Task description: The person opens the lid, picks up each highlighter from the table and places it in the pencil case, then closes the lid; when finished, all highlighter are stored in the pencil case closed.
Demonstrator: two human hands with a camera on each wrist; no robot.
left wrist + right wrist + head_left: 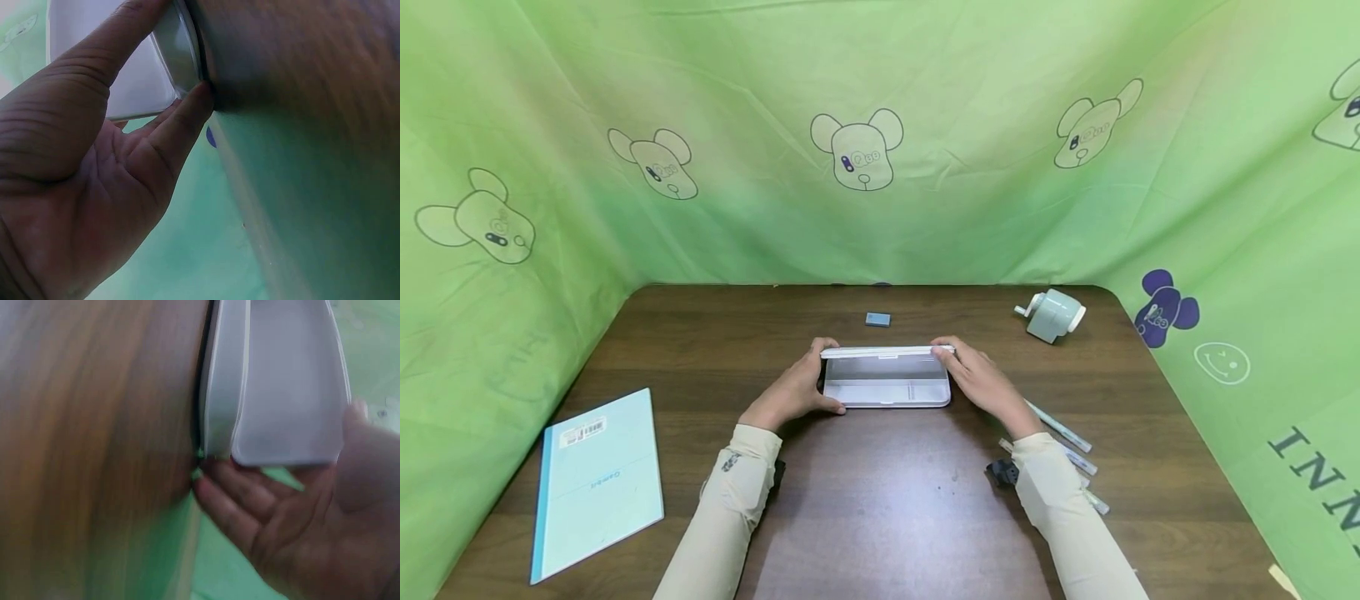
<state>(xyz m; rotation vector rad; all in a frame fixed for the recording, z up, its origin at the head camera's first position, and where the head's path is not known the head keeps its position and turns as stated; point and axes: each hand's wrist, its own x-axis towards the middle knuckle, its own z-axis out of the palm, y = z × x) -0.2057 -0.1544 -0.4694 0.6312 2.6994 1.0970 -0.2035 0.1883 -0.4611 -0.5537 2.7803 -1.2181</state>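
Observation:
A white pencil case (891, 393) sits in the middle of the table, its hinged lid (850, 353) raised at the back. Inside, the tray has a divider and no pens show in it. My left hand (793, 390) grips the left end, thumb at the front corner and fingers round behind. At the other end, my right hand (979, 382) holds the lid's right edge with its thumb, while its fingers reach down along the case's end in the right wrist view. The lid's pale inner face (290, 381) shows there.
Behind the case lies a small blue eraser (877, 319). A grey-green crank pencil sharpener (1056, 314) stands at the back right. Several pens (1063, 429) lie partly under my right forearm. On the left is a light blue notebook (601, 487). Green printed cloth (865, 233) surrounds the table.

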